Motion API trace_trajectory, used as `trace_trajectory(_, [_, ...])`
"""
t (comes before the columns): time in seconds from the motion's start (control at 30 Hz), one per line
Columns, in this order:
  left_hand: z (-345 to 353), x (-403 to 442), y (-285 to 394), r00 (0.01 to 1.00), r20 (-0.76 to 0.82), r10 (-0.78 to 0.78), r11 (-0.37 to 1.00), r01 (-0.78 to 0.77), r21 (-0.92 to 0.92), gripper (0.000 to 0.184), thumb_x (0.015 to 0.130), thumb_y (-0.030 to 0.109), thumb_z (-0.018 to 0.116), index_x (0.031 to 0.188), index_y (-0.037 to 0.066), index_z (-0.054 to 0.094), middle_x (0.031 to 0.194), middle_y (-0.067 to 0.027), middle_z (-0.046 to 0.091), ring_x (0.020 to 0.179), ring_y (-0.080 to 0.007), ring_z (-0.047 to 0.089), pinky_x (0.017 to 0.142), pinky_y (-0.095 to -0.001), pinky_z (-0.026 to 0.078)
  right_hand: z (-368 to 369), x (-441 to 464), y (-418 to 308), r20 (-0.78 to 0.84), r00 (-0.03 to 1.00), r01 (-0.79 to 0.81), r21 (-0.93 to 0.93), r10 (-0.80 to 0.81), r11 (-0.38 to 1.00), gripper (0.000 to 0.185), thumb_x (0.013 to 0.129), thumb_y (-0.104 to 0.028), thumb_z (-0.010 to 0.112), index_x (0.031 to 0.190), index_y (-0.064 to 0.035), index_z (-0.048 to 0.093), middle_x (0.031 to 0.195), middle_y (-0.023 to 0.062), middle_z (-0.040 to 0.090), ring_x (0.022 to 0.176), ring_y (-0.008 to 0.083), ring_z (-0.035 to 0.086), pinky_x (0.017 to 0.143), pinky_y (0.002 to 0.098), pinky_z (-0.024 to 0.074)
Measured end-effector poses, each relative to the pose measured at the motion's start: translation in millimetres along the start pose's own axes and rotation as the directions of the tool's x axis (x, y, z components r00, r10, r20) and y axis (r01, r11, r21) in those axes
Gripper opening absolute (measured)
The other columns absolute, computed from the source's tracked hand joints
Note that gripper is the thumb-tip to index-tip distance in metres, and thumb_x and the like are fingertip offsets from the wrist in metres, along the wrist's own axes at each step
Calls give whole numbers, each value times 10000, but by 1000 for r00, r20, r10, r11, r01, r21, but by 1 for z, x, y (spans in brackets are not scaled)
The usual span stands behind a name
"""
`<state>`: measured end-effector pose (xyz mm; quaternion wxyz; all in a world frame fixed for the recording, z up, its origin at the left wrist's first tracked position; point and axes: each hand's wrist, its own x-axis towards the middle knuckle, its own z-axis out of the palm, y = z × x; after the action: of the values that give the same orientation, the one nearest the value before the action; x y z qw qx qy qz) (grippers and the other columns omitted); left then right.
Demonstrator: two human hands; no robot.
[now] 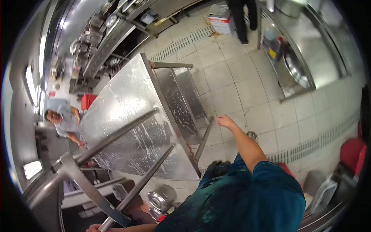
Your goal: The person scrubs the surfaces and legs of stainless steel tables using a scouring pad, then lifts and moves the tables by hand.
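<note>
A large stainless steel table [127,96], wet and streaked with suds, stands tipped with its broad surface slanting. From its near edge a steel leg [205,140] sticks out, and my right hand [224,121] is closed at the end of that leg. Two long steel tubes run from the broad surface toward the lower left; the lower tube [147,176] passes down to my left hand [94,228], which is wrapped around it at the bottom edge of the view. A curved flat metal bar [91,187] lies across the tubes. My left fingers are partly cut off.
Another person [63,120] stands at the table's far side, arms toward it. A person's dark-trousered legs [242,19] are at the back. Metal pots [160,197] sit near my feet. A steel shelf unit [286,92] stands right; floor drains [305,150] cross the tiles.
</note>
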<state>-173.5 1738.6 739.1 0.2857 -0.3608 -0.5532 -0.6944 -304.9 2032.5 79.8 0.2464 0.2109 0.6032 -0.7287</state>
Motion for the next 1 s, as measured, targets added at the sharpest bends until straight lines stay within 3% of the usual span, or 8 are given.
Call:
trace_trajectory(0.23, [0,3,6,967,-235,94,939,-8,345,274,1022,243,412,773,130,406,652,24,373,517,-69,378,485,-212,343,31,177,-187,178,983,-31,417,-48,909,474,949,-489,521,1135,-56,575,946,82,670,823,173,624,694,301,495])
trace_trajectory(0.3, [13,8,-2,793,-366,487,455,128,881,318,1006,217,463,721,136,349,614,33,290,469,-49,272,435,-212,272,48,256,-212,200,980,-80,444,-11,893,496,964,-506,478,1161,-55,539,985,96,654,819,197,610,728,323,493])
trace_trajectory(0.53, [37,23,-8,544,-526,654,402,339,851,151,998,188,515,976,42,546,679,42,338,532,-54,257,455,-210,234,92,353,-312,215,953,-301,755,214,583,699,860,-580,522,1289,-28,497,1299,122,541,1160,306,525,1035,449,378])
trace_trajectory(0.57, [45,40,-25,252,-332,909,49,726,686,375,1019,353,447,1173,25,545,897,-42,546,720,-112,496,629,-244,426,98,380,-302,239,959,-281,764,150,582,656,857,-546,526,1265,-32,518,1267,99,569,1136,301,543,1016,447,399])
trace_trajectory(0.7, [63,84,-138,394,-103,914,-278,789,547,752,1006,571,225,1474,-15,271,1533,-188,255,1400,-321,275,1175,-417,157,92,426,-264,475,877,-382,604,68,700,498,830,-405,564,1167,-38,579,1038,110,636,967,302,610,918,460,487])
trace_trajectory(0.77, [70,122,-187,585,-244,774,-261,645,718,745,1007,547,280,1442,-58,294,1483,-235,327,1393,-315,310,1166,-428,205,82,464,-245,234,950,-291,433,206,853,434,821,-357,566,1125,-48,586,1016,124,628,938,311,611,868,489,511])
trace_trajectory(0.87, [75,150,-175,311,-347,885,53,673,738,571,1011,412,437,1302,-78,402,1094,-134,558,924,-190,560,854,-312,464,80,446,-252,409,830,-514,295,380,806,294,818,-318,576,956,-58,591,926,126,609,851,337,608,777,529,520])
trace_trajectory(1.0, [75,116,-114,398,-752,526,510,560,653,285,1041,230,432,800,82,403,640,37,278,503,-40,275,456,-206,283,75,417,-266,294,871,-457,196,393,867,298,857,-374,607,782,-88,571,811,136,592,788,345,605,733,546,513])
